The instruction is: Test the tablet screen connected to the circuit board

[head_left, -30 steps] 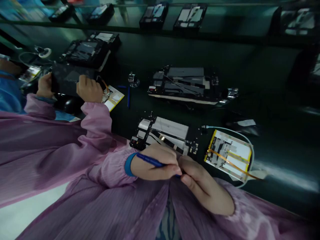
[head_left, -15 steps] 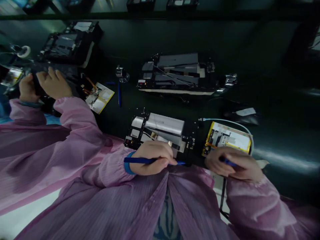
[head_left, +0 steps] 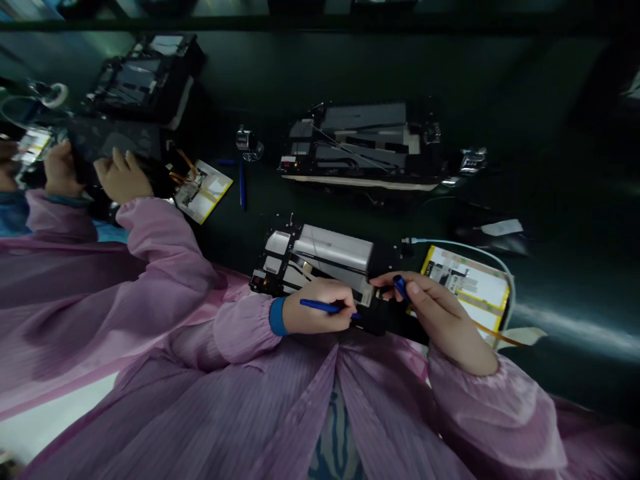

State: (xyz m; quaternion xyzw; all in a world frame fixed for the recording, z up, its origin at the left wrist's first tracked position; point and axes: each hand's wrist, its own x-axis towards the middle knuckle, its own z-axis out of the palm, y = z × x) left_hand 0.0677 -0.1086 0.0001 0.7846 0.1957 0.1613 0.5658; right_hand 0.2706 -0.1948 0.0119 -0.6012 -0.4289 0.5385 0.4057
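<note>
Left hand [head_left: 320, 313] sits low at the near edge of the dark green work surface [head_left: 320, 73], its fingers pinched round a slim blue pen-like tool [head_left: 325, 307]; the tool's long axis runs left to right, tip aimed at the near right corner of the opened black tablet chassis with its silvery battery pack [head_left: 325, 257], which lies straight ahead of both hands, long side across the view; right hand [head_left: 440, 320] comes in from the right, fingers curled and pinching a small dark blue piece [head_left: 401, 287] just over that same corner; what the piece is I cannot tell, the view is too soft there. Both hands are touching or nearly touching the chassis edge, the left one's tool tip seeming the closer to the small connector area between them. Just right of the chassis lies a yellow-edged white flat panel with an orange ribbon cable [head_left: 470, 287], part under the right wrist. Further back sits a second opened dark device [head_left: 365, 143]; a blue pen [head_left: 242, 183] lies beside it. Off to the left, a co-worker's hand in a pink sleeve [head_left: 123, 177] grips another dark tablet body [head_left: 115, 137].
</note>
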